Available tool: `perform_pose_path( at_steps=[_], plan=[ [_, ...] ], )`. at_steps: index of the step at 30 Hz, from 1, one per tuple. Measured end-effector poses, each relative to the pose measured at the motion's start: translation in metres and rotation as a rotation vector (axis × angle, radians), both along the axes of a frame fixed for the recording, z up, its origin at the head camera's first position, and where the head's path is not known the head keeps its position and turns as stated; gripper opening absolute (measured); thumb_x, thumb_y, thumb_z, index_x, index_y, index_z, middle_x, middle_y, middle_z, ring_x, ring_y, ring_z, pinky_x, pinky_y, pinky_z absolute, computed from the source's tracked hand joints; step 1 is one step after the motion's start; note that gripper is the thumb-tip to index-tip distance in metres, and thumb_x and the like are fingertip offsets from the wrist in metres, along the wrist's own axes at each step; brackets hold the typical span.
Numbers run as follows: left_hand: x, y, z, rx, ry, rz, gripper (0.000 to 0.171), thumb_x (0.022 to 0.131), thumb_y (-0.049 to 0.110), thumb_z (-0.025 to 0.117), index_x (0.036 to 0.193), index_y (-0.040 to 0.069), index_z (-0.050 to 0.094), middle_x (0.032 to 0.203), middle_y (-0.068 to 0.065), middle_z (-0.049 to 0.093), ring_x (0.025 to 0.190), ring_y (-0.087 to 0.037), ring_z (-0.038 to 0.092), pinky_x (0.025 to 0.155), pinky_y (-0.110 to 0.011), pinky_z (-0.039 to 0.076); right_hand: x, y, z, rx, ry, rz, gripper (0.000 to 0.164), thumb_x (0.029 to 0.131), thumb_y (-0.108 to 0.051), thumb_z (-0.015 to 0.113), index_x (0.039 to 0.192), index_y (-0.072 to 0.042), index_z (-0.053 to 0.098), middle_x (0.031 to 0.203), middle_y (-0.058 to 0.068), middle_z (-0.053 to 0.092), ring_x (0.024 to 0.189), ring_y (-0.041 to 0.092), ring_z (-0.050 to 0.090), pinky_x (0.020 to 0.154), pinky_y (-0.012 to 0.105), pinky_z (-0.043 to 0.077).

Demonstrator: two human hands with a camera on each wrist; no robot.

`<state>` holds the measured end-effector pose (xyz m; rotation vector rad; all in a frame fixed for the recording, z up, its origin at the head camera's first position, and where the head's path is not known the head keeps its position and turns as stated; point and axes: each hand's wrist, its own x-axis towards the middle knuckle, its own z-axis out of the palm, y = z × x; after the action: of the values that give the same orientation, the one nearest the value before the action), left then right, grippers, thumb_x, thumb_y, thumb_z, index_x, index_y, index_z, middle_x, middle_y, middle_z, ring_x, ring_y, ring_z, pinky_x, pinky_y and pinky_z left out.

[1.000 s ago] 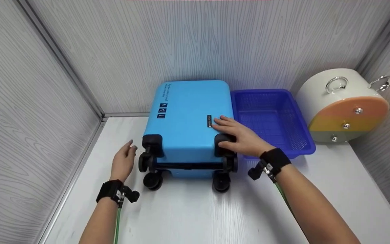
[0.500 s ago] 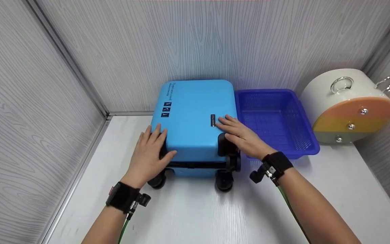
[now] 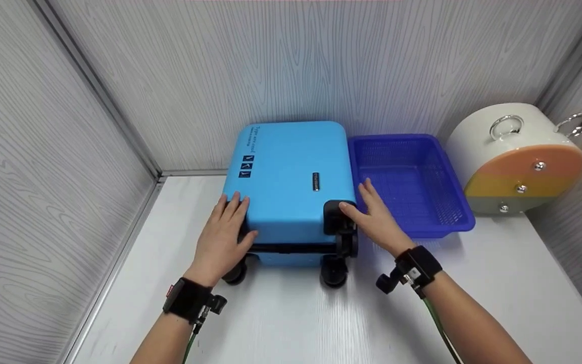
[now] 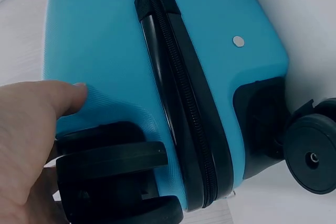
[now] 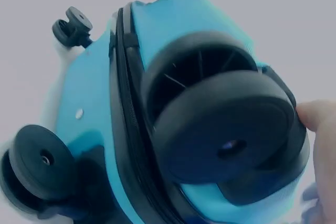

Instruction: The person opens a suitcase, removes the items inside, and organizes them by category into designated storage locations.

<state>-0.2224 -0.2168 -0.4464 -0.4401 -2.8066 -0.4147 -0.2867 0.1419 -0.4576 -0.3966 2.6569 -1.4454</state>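
A light blue suitcase (image 3: 286,162) lies on its side on the white table, its wheeled end toward me. My left hand (image 3: 220,245) rests over the near left corner, fingers straight on top. In the left wrist view the thumb (image 4: 68,97) lies against the blue end, beside a black wheel (image 4: 113,162). At the near right corner, my right hand (image 3: 379,222) has its thumb on the black corner guard (image 3: 335,215) and its fingers extended along the right side. A large wheel (image 5: 226,129) fills much of the right wrist view, with part of that hand at its edge.
A blue-violet plastic basket (image 3: 465,222) stands right beside the suitcase. Farther right is a rounded white drawer box (image 3: 478,129) with orange, yellow and green drawers and metal ring handles. Wood-grain panels (image 3: 291,60) enclose the back and sides.
My left hand has come from beside the suitcase onto its near left corner. My right hand's fingers have slid off the top to the right side; its thumb now lies on the corner guard.
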Motion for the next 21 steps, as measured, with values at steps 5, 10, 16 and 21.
perform_pose_path(
  at_steps=[5, 10, 16, 21],
  plan=[
    [-0.001, 0.001, -0.001, -0.006, 0.002, 0.01, 0.075, 0.102, 0.037, 0.065, 0.161, 0.008, 0.03, 0.166, -0.015, 0.025, 0.154, -0.039, 0.015, 0.123, -0.05, 0.017, 0.008, -0.005, -0.003, 0.042, -0.043, -0.056, 0.097, 0.099, -0.073, 0.042, 0.159, 0.001, 0.027, 0.171, 0.012, 0.005, 0.156, 0.033, 0.004, 0.123, 0.057, 0.01],
    [-0.001, 0.001, -0.001, -0.013, 0.023, 0.008, 0.074, 0.1, 0.037, 0.067, 0.16, 0.007, 0.034, 0.165, -0.016, 0.028, 0.153, -0.039, 0.019, 0.122, -0.05, 0.023, 0.011, -0.01, -0.002, -0.007, -0.058, -0.086, 0.09, 0.102, -0.069, 0.037, 0.16, -0.001, 0.029, 0.17, 0.011, 0.014, 0.156, 0.032, 0.009, 0.123, 0.055, 0.012],
    [-0.001, 0.0, 0.002, 0.034, 0.032, -0.002, 0.073, 0.1, 0.035, 0.067, 0.159, 0.007, 0.036, 0.165, -0.017, 0.029, 0.153, -0.039, 0.02, 0.12, -0.051, 0.026, 0.01, -0.015, 0.006, -0.154, -0.123, -0.107, 0.088, 0.102, -0.068, 0.041, 0.162, -0.007, 0.024, 0.17, 0.005, 0.016, 0.156, 0.027, 0.009, 0.124, 0.05, 0.012],
    [-0.001, -0.006, 0.002, 0.092, -0.016, 0.011, 0.073, 0.102, 0.036, 0.063, 0.161, 0.007, 0.03, 0.167, -0.016, 0.024, 0.154, -0.038, 0.014, 0.122, -0.05, 0.023, 0.013, -0.021, 0.022, -0.339, -0.234, -0.103, 0.082, 0.103, -0.063, 0.046, 0.165, -0.018, 0.017, 0.171, 0.003, 0.014, 0.156, 0.021, 0.009, 0.124, 0.044, 0.016]
  ],
)
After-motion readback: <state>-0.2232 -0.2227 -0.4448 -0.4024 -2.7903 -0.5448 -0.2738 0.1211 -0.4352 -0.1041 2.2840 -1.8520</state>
